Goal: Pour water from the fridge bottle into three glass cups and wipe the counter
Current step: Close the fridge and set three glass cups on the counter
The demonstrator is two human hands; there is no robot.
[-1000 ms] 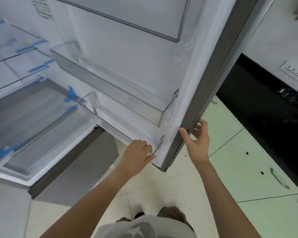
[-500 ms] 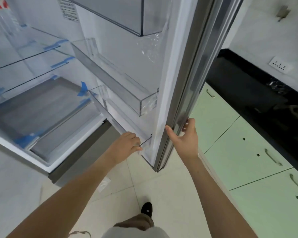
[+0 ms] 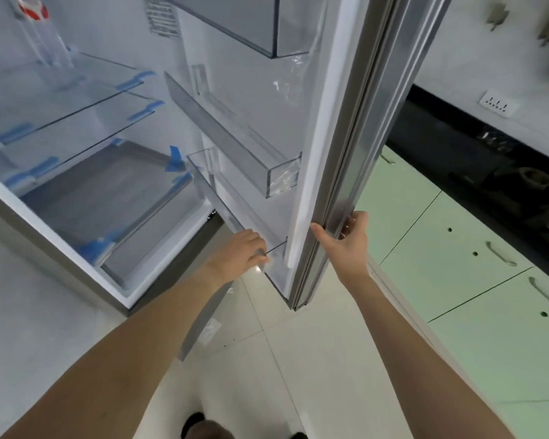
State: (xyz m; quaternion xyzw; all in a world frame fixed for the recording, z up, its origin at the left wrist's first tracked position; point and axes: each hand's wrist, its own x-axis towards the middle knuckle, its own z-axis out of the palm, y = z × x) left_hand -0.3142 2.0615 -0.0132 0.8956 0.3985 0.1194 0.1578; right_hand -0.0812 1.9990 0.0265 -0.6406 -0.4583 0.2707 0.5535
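Both hands on the open fridge door (image 3: 336, 128).
Right hand (image 3: 346, 245) curls round the door's outer edge; left hand (image 3: 240, 256) grips its lowest shelf bin (image 3: 232, 198) — the bottle (image 3: 40, 33) stands far inside the fridge, left of the door.

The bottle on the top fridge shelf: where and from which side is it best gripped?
Probably round its clear body below the red label, coming from the open front. The bottle stands upright at the shelf's back left, its top cut off by the frame.
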